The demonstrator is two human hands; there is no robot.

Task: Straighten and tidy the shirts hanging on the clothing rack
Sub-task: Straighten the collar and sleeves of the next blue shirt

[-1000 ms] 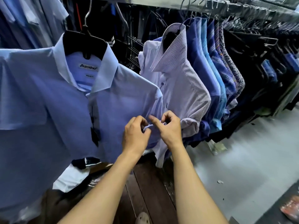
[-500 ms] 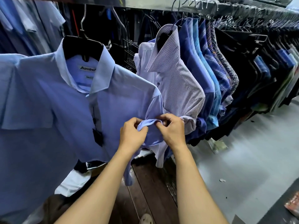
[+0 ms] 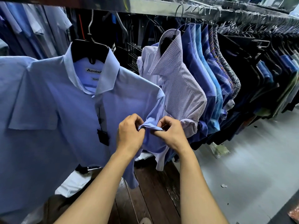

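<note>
light blue shirt (image 3: 64,113) hangs on a black hanger (image 3: 88,50) from the metal rail (image 3: 153,8), toward the rail's left end in view, front facing out. left hand (image 3: 129,136) and right hand (image 3: 173,135) each pinch the rolled sleeve hem (image 3: 151,126) with curled fingers and thumb, one at each end of the fold. lilac checked shirt (image 3: 182,94) hangs just beside it, further right along the rail.

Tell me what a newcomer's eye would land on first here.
The big light blue shirt fills the left half, facing the camera on a black hanger. At centre, the left hand and right hand pinch its bunched sleeve. A packed row of blue and dark shirts runs off right along the metal rail.
</note>
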